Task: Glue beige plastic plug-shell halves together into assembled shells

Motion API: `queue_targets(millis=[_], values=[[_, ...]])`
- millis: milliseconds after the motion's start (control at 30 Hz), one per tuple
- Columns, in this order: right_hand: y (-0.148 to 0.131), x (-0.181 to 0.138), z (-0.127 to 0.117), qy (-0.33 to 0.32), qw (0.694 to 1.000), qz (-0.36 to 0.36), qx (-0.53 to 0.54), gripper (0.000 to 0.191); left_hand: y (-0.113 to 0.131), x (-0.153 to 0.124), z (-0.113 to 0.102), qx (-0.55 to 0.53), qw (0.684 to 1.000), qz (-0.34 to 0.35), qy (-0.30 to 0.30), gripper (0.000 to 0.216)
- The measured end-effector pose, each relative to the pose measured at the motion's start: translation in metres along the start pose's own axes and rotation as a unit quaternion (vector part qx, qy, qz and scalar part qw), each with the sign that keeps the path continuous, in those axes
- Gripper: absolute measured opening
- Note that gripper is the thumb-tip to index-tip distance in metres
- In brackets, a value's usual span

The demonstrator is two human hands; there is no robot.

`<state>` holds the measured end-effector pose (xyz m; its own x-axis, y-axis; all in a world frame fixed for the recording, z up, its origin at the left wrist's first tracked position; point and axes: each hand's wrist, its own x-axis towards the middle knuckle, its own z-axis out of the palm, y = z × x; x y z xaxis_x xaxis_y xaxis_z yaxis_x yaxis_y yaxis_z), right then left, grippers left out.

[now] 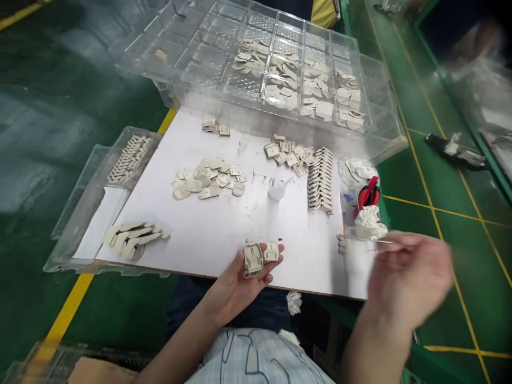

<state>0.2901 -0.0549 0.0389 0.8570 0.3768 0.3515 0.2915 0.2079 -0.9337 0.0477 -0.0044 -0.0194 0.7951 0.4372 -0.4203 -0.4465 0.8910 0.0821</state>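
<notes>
My left hand (234, 288) is near the front edge of the white board (288, 224), palm up, with cream plastic parts in its fingers. The larger is a curved shell-like part (253, 258) with slots; a smaller slotted plate (271, 251) rests at the fingertips. My right hand (412, 274), smeared by motion, is off to the right with its fingers pinched on a thin, needle-like tool (384, 242). Below that tool stands a white container (357, 261); whether the tip touches it I cannot tell. A small translucent cup (276, 191) with a stick in it sits mid-board.
A clear compartment tray (248, 90) with cream parts spans the back. Loose parts (210, 178), another pile (286, 152), a stacked row (320, 181) and a fanned group (134, 237) lie on the board. Red-handled pliers (368, 194) and crumpled tissue (371, 221) are at the right.
</notes>
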Motion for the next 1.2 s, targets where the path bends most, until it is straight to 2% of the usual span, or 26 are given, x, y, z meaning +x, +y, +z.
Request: queue_targets(millis=[67, 167, 367, 567, 733, 1067, 1133, 1200], values=[[0.002, -0.029, 0.021, -0.109, 0.991, 0.070, 0.037, 0.031, 0.000, 0.000, 0.002, 0.001, 1.000, 0.004, 0.002, 0.036], [0.008, -0.057, 0.041, -0.167, 0.977, 0.125, 0.039, 0.032, -0.001, -0.001, 0.003, 0.007, 1.000, 0.007, 0.003, 0.036], [0.016, -0.060, 0.039, -0.188, 0.973, 0.135, -0.014, 0.032, -0.002, -0.001, 0.001, 0.016, 1.000, 0.010, -0.007, 0.037], [0.012, -0.062, 0.039, -0.188, 0.971, 0.142, 0.035, 0.030, -0.001, -0.001, 0.002, 0.017, 1.000, 0.011, -0.008, 0.037], [0.009, -0.065, 0.037, -0.225, 0.962, 0.157, -0.005, 0.032, 0.000, -0.001, 0.003, 0.018, 1.000, 0.016, -0.014, 0.037], [0.015, -0.057, 0.030, -0.180, 0.972, 0.151, 0.015, 0.032, 0.000, -0.001, 0.001, 0.016, 1.000, 0.009, -0.002, 0.037], [0.013, -0.045, 0.023, -0.126, 0.985, 0.115, 0.016, 0.033, 0.000, -0.001, 0.001, 0.016, 1.000, 0.006, -0.001, 0.037], [0.010, -0.028, 0.012, -0.036, 0.998, 0.046, -0.022, 0.033, 0.001, -0.002, 0.000, 0.020, 1.000, 0.007, 0.010, 0.037]])
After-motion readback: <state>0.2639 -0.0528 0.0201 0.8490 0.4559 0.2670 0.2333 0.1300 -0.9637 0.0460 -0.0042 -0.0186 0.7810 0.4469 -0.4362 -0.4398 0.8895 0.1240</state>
